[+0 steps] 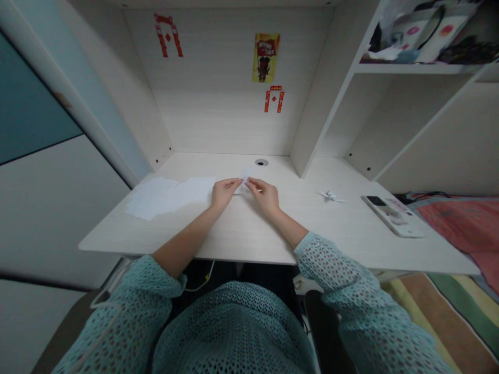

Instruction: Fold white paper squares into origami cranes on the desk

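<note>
A small white sheet of paper (246,174) lies on the pale wooden desk (241,234), partly hidden under my fingers. My left hand (223,192) rests on its left part with fingertips pressed down on it. My right hand (265,194) pinches the paper's near edge from the right. The fingertips of both hands almost meet in the middle of the sheet. Both sleeves are teal open-knit.
Several loose white sheets (167,195) lie on the desk to the left. A folded white paper figure (329,196) sits to the right, and a white phone (392,214) lies beyond it. A cable hole (261,162) is behind the hands. Shelves (413,67) rise at right; a bed (460,228) adjoins.
</note>
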Motion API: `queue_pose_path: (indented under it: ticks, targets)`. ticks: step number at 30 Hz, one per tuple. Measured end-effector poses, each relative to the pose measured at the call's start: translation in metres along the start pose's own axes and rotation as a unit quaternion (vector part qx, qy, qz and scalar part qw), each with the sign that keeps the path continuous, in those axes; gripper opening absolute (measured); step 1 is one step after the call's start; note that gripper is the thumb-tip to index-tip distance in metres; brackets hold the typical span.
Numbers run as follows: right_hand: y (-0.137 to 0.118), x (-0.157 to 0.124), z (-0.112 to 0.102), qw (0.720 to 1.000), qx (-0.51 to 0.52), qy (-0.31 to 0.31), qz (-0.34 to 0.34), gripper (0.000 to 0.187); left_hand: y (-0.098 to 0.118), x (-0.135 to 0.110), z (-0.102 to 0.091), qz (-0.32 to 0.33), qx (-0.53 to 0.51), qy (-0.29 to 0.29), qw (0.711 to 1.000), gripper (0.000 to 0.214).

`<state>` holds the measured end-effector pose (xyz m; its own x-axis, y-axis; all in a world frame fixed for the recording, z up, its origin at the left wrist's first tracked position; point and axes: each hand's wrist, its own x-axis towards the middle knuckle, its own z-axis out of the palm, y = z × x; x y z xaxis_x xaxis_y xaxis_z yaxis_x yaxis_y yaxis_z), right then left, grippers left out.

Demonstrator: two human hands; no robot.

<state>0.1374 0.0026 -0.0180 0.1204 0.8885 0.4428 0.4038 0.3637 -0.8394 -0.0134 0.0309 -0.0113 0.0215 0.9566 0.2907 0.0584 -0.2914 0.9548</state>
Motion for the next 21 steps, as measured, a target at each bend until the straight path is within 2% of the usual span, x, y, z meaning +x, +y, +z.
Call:
queue_pose_path:
  ticks: [4,9,13,21]
  targets:
    - [0.005,-0.001,0.009,0.994,0.09,-0.038,0.041,0.045,0.002,-0.007,0.006,0.043,0.003,-0.067,0.997,0.034]
    - [0.008,0.003,0.007,0.977,0.188,-0.059,0.084,0.048,0.004,-0.012,0.008,0.043,0.026,-0.074,0.996,0.037]
    - [0.005,0.003,0.004,0.972,0.205,-0.06,0.093,0.045,0.005,-0.012,0.005,0.039,0.035,-0.067,0.996,0.038]
    - [0.008,0.006,0.002,0.974,0.199,-0.053,0.095,0.043,0.004,-0.01,0.004,0.056,0.032,-0.087,0.994,0.037]
